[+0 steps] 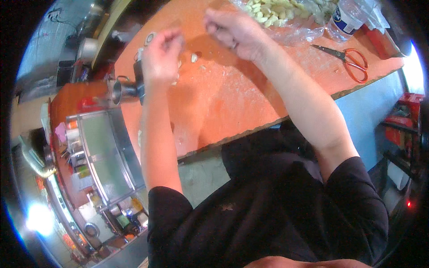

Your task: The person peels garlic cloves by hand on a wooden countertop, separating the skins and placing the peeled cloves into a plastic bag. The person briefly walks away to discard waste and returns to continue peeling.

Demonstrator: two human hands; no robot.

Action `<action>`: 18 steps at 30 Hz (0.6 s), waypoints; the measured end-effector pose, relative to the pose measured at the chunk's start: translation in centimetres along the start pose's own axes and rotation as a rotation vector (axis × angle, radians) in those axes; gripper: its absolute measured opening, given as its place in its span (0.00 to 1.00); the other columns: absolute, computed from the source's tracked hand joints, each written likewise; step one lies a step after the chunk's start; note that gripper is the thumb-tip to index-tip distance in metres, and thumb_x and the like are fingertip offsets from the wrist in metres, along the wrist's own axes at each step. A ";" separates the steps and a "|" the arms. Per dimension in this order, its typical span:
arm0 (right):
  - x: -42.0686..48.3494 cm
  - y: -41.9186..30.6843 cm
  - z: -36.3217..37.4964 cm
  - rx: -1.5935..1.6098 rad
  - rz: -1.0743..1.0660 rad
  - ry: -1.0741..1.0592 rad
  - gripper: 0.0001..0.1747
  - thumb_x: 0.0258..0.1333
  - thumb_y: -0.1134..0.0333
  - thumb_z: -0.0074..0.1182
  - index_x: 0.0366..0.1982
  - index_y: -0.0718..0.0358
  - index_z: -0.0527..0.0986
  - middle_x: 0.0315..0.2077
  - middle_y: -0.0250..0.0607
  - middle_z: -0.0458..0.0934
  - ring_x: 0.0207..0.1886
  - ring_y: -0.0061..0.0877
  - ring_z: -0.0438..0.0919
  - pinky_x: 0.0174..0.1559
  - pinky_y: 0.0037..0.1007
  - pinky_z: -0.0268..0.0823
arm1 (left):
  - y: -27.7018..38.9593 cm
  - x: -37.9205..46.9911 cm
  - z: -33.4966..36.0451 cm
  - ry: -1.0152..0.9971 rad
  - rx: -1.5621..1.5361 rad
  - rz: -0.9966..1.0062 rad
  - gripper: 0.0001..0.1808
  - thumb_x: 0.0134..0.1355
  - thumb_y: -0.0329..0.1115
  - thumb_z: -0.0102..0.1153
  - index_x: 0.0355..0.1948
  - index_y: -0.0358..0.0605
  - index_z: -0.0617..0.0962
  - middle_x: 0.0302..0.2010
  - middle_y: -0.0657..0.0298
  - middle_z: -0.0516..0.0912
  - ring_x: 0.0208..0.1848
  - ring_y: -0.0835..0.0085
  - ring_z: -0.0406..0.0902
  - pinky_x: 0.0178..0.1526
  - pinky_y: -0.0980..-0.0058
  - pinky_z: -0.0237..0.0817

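Blurred by motion, my left hand (164, 55) is raised over the left part of an orange tabletop (214, 110), its fingers curled. My right hand (234, 31) hangs over the far middle, fingers bent inward; whether either hand holds something small cannot be seen. A small pale piece (194, 58) lies on the tabletop between the hands, with crumbs about it. Peeled pale cloves or kernels (274, 11) are heaped on clear plastic (301, 35) at the far right. Scissors with orange handles (357, 65) lie to the right of my right forearm, blades pointing left.
Beyond the scissors stands a clear plastic bottle with a blue label (345, 21), near a red container (382, 42). A metal cup (122, 92) is at the tabletop's left edge. Lower left is a glass-topped case (104, 150). The tabletop's near edge is rough.
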State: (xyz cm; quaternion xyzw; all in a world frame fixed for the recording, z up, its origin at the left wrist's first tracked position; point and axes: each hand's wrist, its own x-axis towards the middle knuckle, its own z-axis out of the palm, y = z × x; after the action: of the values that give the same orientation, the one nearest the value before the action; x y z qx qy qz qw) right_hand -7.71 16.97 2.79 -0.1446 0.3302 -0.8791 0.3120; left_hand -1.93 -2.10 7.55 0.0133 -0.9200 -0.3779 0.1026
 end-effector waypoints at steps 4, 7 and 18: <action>0.6 -0.4 -2.0 0.380 -0.009 -0.052 0.07 0.67 0.59 0.49 0.33 0.51 0.68 0.22 0.26 0.68 0.19 0.13 0.62 0.15 0.13 0.47 | -3.4 -6.4 2.5 0.002 0.279 -0.030 0.19 0.62 0.35 0.61 0.51 0.36 0.77 0.46 0.54 0.82 0.46 0.67 0.80 0.51 0.69 0.70; 0.6 -0.6 -2.2 0.456 0.058 -0.142 0.14 0.68 0.54 0.47 0.28 0.52 0.68 0.15 0.21 0.56 0.16 0.13 0.55 0.15 0.15 0.44 | -3.7 -8.8 5.7 0.060 0.368 0.142 0.25 0.59 0.38 0.63 0.52 0.30 0.74 0.51 0.43 0.77 0.54 0.51 0.74 0.59 0.58 0.63; -13.8 -1.7 -2.8 0.398 0.012 -0.010 0.17 0.72 0.56 0.39 0.34 0.60 0.70 0.22 0.29 0.68 0.09 0.10 0.56 0.08 0.12 0.49 | 0.7 -3.8 11.6 0.020 0.454 0.359 0.47 0.54 0.57 0.64 0.61 0.28 0.64 0.62 0.38 0.62 0.65 0.44 0.58 0.66 0.55 0.52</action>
State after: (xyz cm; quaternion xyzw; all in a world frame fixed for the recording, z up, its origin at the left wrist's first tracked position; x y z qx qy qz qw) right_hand 0.82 28.24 1.18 -0.0824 0.1492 -0.9243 0.3414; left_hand -0.50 6.76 -0.68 -0.1232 -0.9677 -0.1378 0.1712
